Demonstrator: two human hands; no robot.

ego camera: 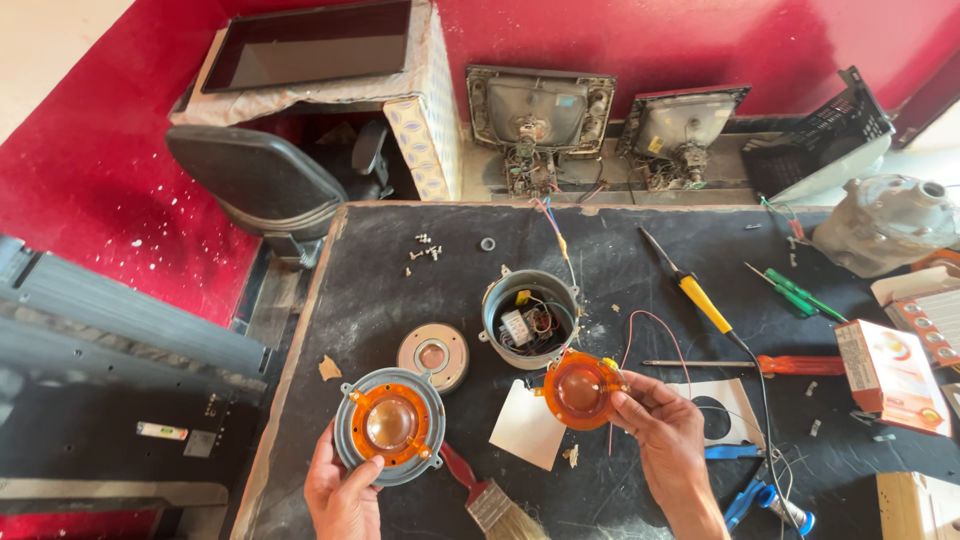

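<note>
My left hand (342,492) grips the lower edge of a round grey plate (390,424) with an orange domed diaphragm seated in it, held just above the black table (380,290). In my right hand (662,430) is a second, loose orange diaphragm (580,389), pinched at its right rim, with thin wires trailing from it. Between and behind the two sit a round metal magnet disc (433,355) and an open grey cylindrical housing (529,317) full of wiring.
A red-handled paintbrush (490,498) lies by my left wrist. A yellow-handled soldering iron (697,291), green screwdrivers (795,292), a red-handled tool (790,365), small boxes (888,374) and white paper (528,425) crowd the right side. Loose screws (427,247) lie far left. A chair (262,190) stands behind.
</note>
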